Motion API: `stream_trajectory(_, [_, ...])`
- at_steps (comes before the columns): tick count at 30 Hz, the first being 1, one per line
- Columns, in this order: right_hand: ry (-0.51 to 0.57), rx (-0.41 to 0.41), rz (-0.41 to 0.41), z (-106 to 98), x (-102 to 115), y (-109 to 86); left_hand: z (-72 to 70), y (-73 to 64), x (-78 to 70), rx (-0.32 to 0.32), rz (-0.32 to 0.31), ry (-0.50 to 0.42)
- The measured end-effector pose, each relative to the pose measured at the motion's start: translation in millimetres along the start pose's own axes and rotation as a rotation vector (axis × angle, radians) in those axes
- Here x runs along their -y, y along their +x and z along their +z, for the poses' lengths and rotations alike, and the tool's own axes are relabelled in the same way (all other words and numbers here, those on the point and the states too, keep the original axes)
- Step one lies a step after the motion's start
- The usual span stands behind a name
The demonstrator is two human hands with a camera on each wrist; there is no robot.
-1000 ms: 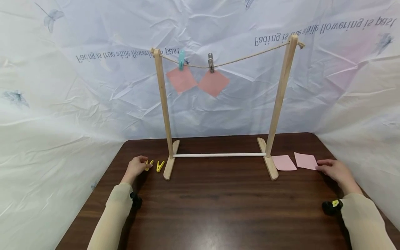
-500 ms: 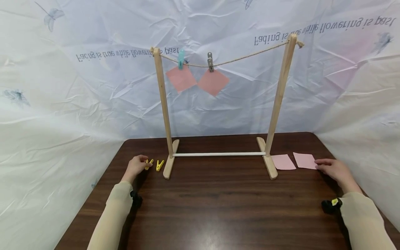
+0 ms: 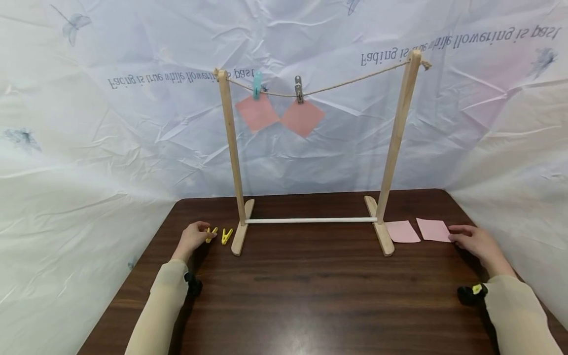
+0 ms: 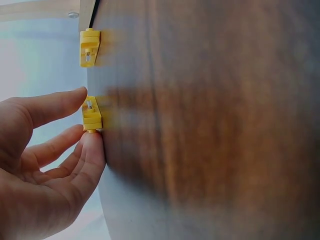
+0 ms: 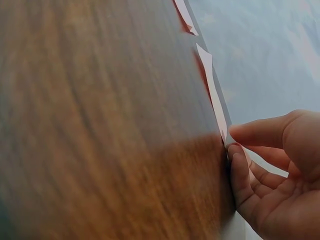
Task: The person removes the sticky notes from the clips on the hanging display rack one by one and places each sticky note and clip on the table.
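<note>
On the left of the table my left hand (image 3: 193, 239) has its thumb and fingers on either side of a yellow clothespin (image 4: 92, 116), pinching it as it rests on the wood. A second yellow clothespin (image 3: 227, 236) lies just to its right, apart from the hand. At the far right, the thumb and forefinger of my right hand (image 3: 477, 244) pinch the near right corner of a pink paper square (image 3: 433, 230). The right wrist view has that paper (image 5: 212, 90) nearly edge-on, slightly curled. Another pink paper square (image 3: 402, 231) lies to its left, by the stand's foot.
A wooden stand (image 3: 398, 143) rises mid-table, with a white crossbar (image 3: 310, 220) low between its posts. From its sagging rope (image 3: 359, 79) hang two pink squares (image 3: 303, 118), held by a teal clothespin (image 3: 257, 86) and a grey clothespin (image 3: 299, 89). Printed sheeting (image 3: 199, 148) surrounds the table.
</note>
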State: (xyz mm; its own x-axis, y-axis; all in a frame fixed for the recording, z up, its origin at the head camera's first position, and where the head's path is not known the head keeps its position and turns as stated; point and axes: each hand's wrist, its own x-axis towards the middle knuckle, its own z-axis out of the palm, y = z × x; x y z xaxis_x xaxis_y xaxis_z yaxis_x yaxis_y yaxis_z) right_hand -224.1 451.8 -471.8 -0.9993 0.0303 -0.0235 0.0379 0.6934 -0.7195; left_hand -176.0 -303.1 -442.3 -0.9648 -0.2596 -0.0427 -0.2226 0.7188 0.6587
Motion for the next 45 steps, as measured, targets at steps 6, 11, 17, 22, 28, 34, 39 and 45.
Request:
stream_trajectory(6, [0.022,0.007,0.025,0.1,-1.0,-4.4,2.8,1.9,4.4,0.016,-0.016,0.009])
stream_trajectory(11, [0.037,0.011,0.024,1.6,-4.1,-3.2,3.3,0.7,6.4,0.039,-0.048,-0.009])
stream_trajectory(17, [0.048,0.014,0.031,3.0,-5.5,-2.0,1.7,0.9,7.6,0.048,-0.055,-0.019])
stream_trajectory(22, [0.046,0.004,0.042,3.8,-3.7,-0.6,-2.1,0.3,6.4,0.051,-0.038,-0.013])
stream_trajectory(28, [0.05,-0.008,0.041,1.9,-4.0,-1.1,-4.0,1.7,-1.7,0.064,-0.022,-0.019])
stream_trajectory(34, [0.065,-0.016,0.031,0.4,-3.7,-1.6,-4.5,2.4,-6.4,0.067,-0.021,-0.032])
stream_trajectory(39, [0.087,-0.001,0.012,1.0,-3.6,-3.0,-3.5,1.0,-3.1,0.077,-0.025,-0.036])
stream_trajectory(45, [0.129,0.002,-0.01,1.7,-3.0,-2.5,-5.5,2.0,1.0,0.087,-0.01,-0.052])
